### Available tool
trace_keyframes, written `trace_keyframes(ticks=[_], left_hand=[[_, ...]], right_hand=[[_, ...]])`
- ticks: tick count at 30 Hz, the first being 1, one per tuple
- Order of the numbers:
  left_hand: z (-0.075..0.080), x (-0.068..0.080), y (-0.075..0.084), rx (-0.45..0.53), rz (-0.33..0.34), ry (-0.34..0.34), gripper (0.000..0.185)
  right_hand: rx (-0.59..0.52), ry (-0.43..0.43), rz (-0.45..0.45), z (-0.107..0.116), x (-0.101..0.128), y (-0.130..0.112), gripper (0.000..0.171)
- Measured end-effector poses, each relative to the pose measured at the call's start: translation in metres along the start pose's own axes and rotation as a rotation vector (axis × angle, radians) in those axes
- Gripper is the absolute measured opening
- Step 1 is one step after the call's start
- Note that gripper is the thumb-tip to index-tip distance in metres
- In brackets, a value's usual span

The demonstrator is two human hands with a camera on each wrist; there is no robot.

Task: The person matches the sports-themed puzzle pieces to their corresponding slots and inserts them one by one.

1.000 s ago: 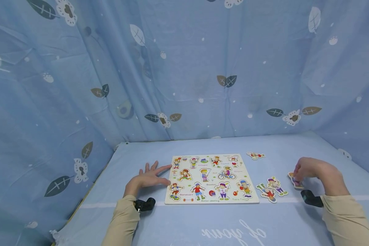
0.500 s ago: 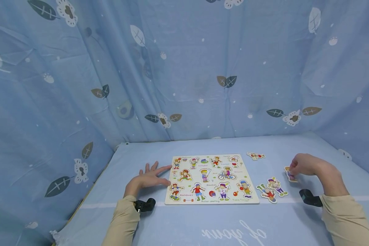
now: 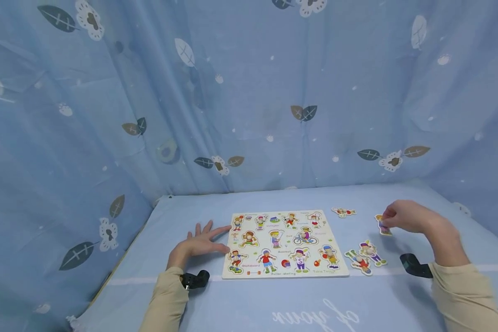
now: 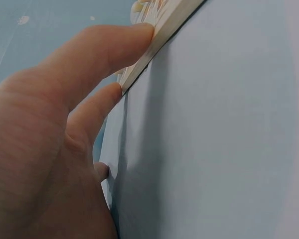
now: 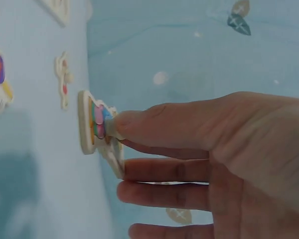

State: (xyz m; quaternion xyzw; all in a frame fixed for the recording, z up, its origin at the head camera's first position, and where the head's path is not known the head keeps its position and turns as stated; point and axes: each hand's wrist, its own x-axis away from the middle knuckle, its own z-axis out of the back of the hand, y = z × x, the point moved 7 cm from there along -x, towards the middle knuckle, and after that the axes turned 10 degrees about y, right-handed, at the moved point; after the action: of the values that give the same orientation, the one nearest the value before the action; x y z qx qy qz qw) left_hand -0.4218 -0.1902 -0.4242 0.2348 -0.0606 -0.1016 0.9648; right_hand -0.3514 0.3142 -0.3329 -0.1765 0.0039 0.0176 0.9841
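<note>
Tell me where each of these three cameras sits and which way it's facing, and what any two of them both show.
Head: worn on the head, facing forward and down at the puzzle board; both sleeves, left hand and right hand show.
Left wrist: beside the left hand, looking along its fingers pressed to the board's edge.
Right wrist: behind the right hand, facing the puzzle piece its fingers pinch, lifted off the cloth.
Shared: head and right wrist both show that piece.
</note>
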Motion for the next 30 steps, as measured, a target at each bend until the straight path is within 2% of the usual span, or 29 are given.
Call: trace_keyframes(ticks=[6, 15, 21, 30], left_hand=[[0.000, 0.004, 0.000, 0.004, -0.005, 0.005, 0.084], [0.000, 0.003, 0.000, -0.008, -0.005, 0.019, 0.084], [-0.002, 0.001, 0.001, -0.003, -0.003, 0.012, 0.084], [-0.001, 0.001, -0.001, -0.002, 0.015, 0.011, 0.083]], right_hand=[[-0.024, 0.032, 0.030, -0.007, -0.007, -0.031, 0.020], [-0.016, 0.014, 0.115, -0.025, -0.028, -0.104, 0.010], [-0.033, -0.019, 0.172, -0.046, -0.041, -0.143, 0.005], [-0.037, -0.051, 0.251, -0.089, -0.062, -0.198, 0.007]])
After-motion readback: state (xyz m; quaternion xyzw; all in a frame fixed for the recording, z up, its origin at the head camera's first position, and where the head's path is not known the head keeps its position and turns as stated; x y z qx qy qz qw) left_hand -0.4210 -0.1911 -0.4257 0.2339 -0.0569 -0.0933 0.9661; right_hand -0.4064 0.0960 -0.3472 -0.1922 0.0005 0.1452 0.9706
